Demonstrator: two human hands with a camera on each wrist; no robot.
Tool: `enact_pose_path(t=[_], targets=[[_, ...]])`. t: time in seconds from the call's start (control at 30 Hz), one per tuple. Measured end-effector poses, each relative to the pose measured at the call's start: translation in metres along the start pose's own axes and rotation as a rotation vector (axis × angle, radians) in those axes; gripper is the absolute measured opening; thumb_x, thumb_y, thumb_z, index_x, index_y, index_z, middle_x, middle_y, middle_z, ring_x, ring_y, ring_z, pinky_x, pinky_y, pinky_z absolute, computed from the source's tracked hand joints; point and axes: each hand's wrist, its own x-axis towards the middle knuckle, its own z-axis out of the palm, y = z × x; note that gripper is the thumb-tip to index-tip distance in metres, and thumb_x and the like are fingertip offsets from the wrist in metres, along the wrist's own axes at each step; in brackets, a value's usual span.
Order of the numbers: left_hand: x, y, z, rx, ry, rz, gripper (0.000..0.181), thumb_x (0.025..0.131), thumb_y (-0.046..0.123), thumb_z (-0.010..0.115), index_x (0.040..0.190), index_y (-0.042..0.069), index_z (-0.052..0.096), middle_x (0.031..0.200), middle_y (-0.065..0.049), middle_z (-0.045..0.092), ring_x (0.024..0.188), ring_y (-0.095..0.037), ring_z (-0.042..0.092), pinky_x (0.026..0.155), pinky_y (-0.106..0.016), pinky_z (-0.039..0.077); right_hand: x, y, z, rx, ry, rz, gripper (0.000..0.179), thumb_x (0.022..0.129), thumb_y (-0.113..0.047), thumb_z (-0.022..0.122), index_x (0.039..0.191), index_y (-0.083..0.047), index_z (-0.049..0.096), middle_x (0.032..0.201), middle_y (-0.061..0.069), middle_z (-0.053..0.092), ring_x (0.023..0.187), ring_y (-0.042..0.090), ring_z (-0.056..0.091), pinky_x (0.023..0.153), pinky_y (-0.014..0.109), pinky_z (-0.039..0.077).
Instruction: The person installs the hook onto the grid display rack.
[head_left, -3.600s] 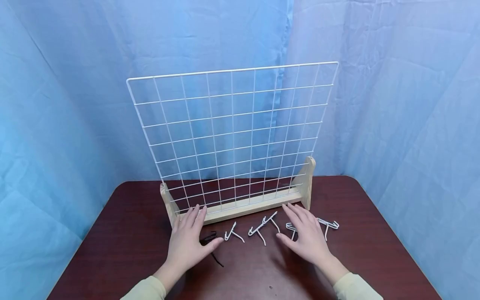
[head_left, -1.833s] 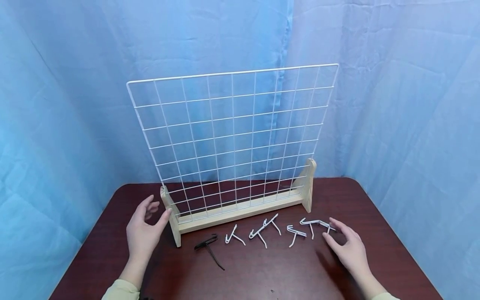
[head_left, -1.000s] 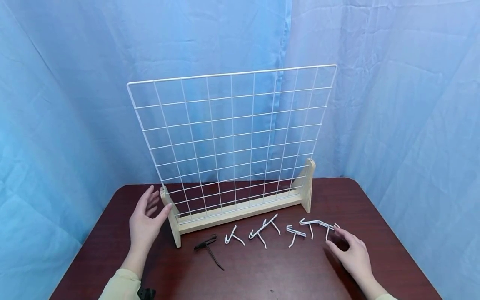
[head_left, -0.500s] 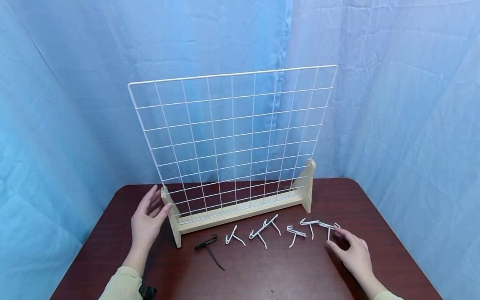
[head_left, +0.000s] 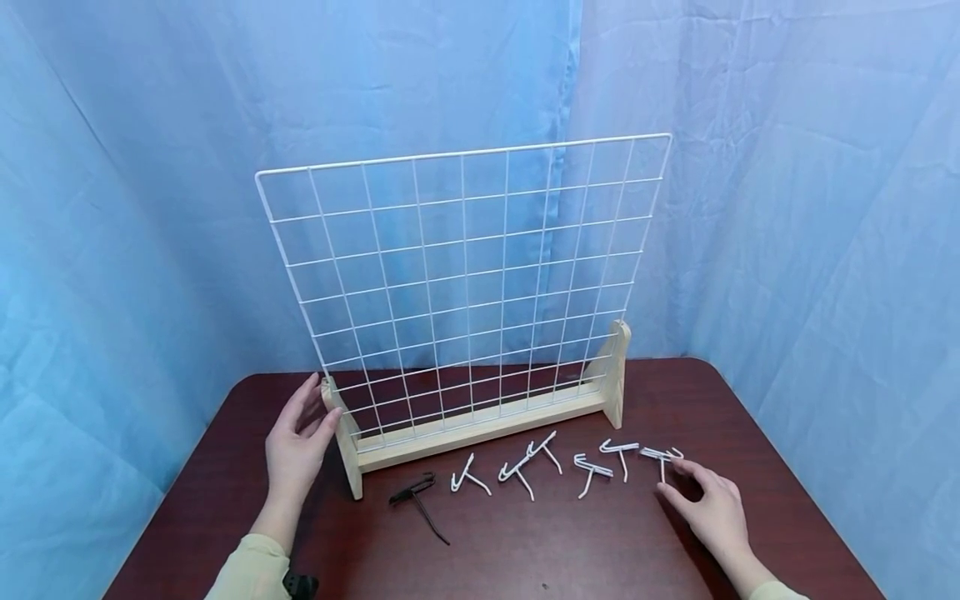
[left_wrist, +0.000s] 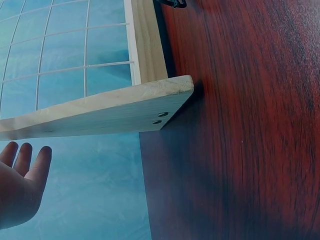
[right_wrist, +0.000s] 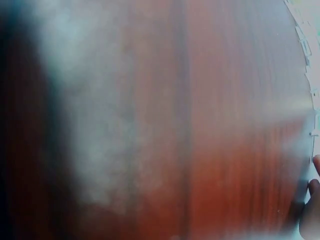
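Right hand: Thumb and forefinger of a person's right hand [head_left: 712, 508] bend to the outermost white hook [head_left: 659, 455]; whether they pinch it cannot be told, the right wrist view being largely blurred.
Outermost hook: It lies at the right hand's fingertips, its stem pointing down beside the thumb.
Other hooks: Five more white hooks [head_left: 619, 448] run leftward from the right hand; a black hook [head_left: 412, 492] rests nearer the left hand, to its right.
Left hand: The left hand [head_left: 295, 454] frames the near upright of a pale wooden stand [head_left: 480, 432], thumb at the front edge, other fingers on the outer side; whether it grips cannot be told.
Grid: A white wire grid [head_left: 464, 153] rises from the stand, beyond and between both hands.
Setting: A dark red-brown table [head_left: 525, 550] lies beneath the hands, blue curtains [head_left: 450, 75] beyond them.
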Motion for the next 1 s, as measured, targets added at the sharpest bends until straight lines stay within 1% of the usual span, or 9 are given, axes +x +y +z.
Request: enact_pose_path(t=[0.1, 0.2, 0.27, 0.37, 0.53, 0.73, 0.87, 0.93, 1.0], targets=[[0.0008, -0.0033, 0.0018, -0.006, 0.003, 0.001, 0.063, 0.086, -0.003, 0.074, 0.144, 0.006, 0.051, 0.134, -0.017, 0.059, 0.116, -0.023, 0.057, 0.087, -0.011, 0.047, -0.0006, 0.0003, -0.0006, -0.005, -0.001, 0.000, 0.046, 0.073, -0.017, 0.087, 0.113, -0.002, 0.070, 0.108, 0.019, 0.070, 0.100, 0.037, 0.057, 0.092, 0.047, 0.033], [0.0016, -0.0048, 0.0033, -0.024, 0.007, 0.008, 0.066, 0.084, -0.003, 0.076, 0.145, 0.008, 0.051, 0.134, -0.017, 0.059, 0.113, -0.009, 0.056, 0.085, -0.007, 0.046, -0.0019, 0.0003, -0.0007, -0.010, 0.001, 0.000, 0.046, 0.073, -0.017, 0.087, 0.113, -0.002, 0.070, 0.108, 0.020, 0.070, 0.101, 0.038, 0.058, 0.092, 0.048, 0.033], [0.0022, -0.0046, 0.0041, -0.040, 0.006, 0.015, 0.067, 0.084, -0.003, 0.076, 0.145, 0.009, 0.051, 0.134, -0.016, 0.059, 0.110, 0.000, 0.053, 0.084, -0.007, 0.046, -0.0029, 0.0001, -0.0004, -0.014, 0.005, -0.004, 0.046, 0.073, -0.017, 0.087, 0.113, -0.001, 0.070, 0.109, 0.021, 0.069, 0.101, 0.039, 0.058, 0.092, 0.048, 0.033], [0.0032, -0.0037, 0.0048, -0.044, 0.002, 0.025, 0.065, 0.085, -0.002, 0.075, 0.145, 0.010, 0.052, 0.135, -0.015, 0.059, 0.109, 0.007, 0.051, 0.087, -0.010, 0.047, -0.0034, -0.0005, 0.0004, -0.021, 0.010, -0.010, 0.046, 0.073, -0.017, 0.087, 0.113, -0.002, 0.070, 0.110, 0.021, 0.069, 0.102, 0.039, 0.058, 0.092, 0.048, 0.033], [0.0041, -0.0046, 0.0056, -0.060, 0.005, 0.032, 0.061, 0.087, -0.003, 0.073, 0.143, 0.010, 0.054, 0.134, -0.016, 0.059, 0.110, 0.004, 0.052, 0.088, -0.014, 0.049, -0.0033, -0.0014, 0.0016, -0.033, 0.021, -0.019, 0.045, 0.072, -0.017, 0.087, 0.112, -0.004, 0.072, 0.111, 0.021, 0.069, 0.103, 0.037, 0.057, 0.091, 0.047, 0.033], [0.0048, -0.0092, 0.0060, -0.077, 0.008, 0.025, 0.058, 0.088, -0.004, 0.071, 0.142, 0.010, 0.056, 0.136, -0.014, 0.058, 0.111, 0.001, 0.054, 0.086, -0.011, 0.048, -0.0032, -0.0005, 0.0030, -0.042, 0.026, -0.028, 0.043, 0.072, -0.017, 0.087, 0.110, -0.006, 0.073, 0.111, 0.022, 0.068, 0.103, 0.039, 0.056, 0.092, 0.049, 0.033], [0.0045, -0.0111, 0.0065, -0.075, 0.007, 0.014, 0.057, 0.088, -0.005, 0.071, 0.141, 0.009, 0.056, 0.136, -0.013, 0.058, 0.110, 0.003, 0.054, 0.085, -0.012, 0.049, -0.0028, 0.0003, 0.0036, -0.058, 0.024, -0.033, 0.041, 0.072, -0.017, 0.087, 0.110, -0.007, 0.073, 0.111, 0.021, 0.068, 0.102, 0.040, 0.055, 0.092, 0.051, 0.033], [0.0038, -0.0098, 0.0067, -0.077, 0.010, 0.017, 0.057, 0.087, -0.007, 0.071, 0.141, 0.006, 0.056, 0.135, -0.014, 0.058, 0.109, 0.004, 0.053, 0.084, -0.011, 0.049, -0.0027, 0.0005, 0.0039, -0.060, 0.028, -0.035, 0.040, 0.071, -0.017, 0.087, 0.108, -0.007, 0.074, 0.111, 0.021, 0.068, 0.102, 0.040, 0.055, 0.091, 0.051, 0.034], [0.0021, -0.0038, 0.0062, -0.071, 0.014, 0.033, 0.056, 0.087, -0.009, 0.070, 0.140, 0.002, 0.055, 0.134, -0.017, 0.058, 0.108, 0.004, 0.053, 0.083, -0.010, 0.048, -0.0028, 0.0010, 0.0043, -0.060, 0.033, -0.037, 0.038, 0.071, -0.016, 0.087, 0.106, -0.007, 0.075, 0.109, 0.019, 0.068, 0.101, 0.040, 0.056, 0.091, 0.052, 0.034]])
